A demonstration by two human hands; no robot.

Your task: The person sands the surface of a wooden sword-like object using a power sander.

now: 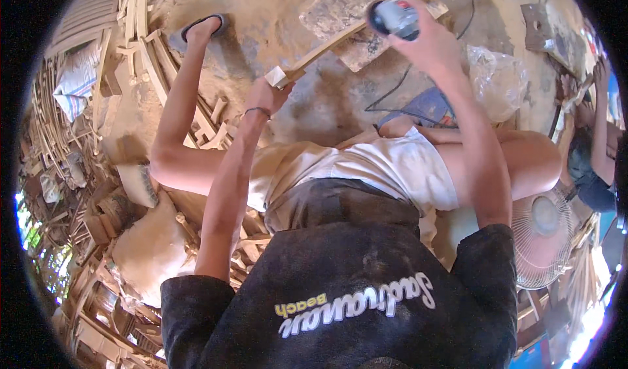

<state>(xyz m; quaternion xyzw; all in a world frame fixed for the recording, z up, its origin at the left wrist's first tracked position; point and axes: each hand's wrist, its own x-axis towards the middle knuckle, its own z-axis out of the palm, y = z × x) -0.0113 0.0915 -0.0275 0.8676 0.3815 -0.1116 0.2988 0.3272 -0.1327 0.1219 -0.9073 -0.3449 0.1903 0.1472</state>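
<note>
My left hand [269, 95] is closed round the near end of a long, narrow wooden strip [320, 53], whose pale squared end pokes out above my fingers. From there the strip runs away to the far right, crossing a flat, worn slab [362, 56] on the ground. Above the strip, my right hand [428, 42] grips a grey hand-held power tool [400, 19] with a dark round end. That round end is over or against the strip; I cannot tell whether they touch. Part of the tool is hidden behind my fingers.
A dark cord [392, 94] loops over the ground beside a clear plastic bag [497, 81]. Wooden strips [140, 35] lie piled on the left. At the right stand a caged fan [544, 235] and another person [592, 146]. My sandalled foot [203, 27] is far left.
</note>
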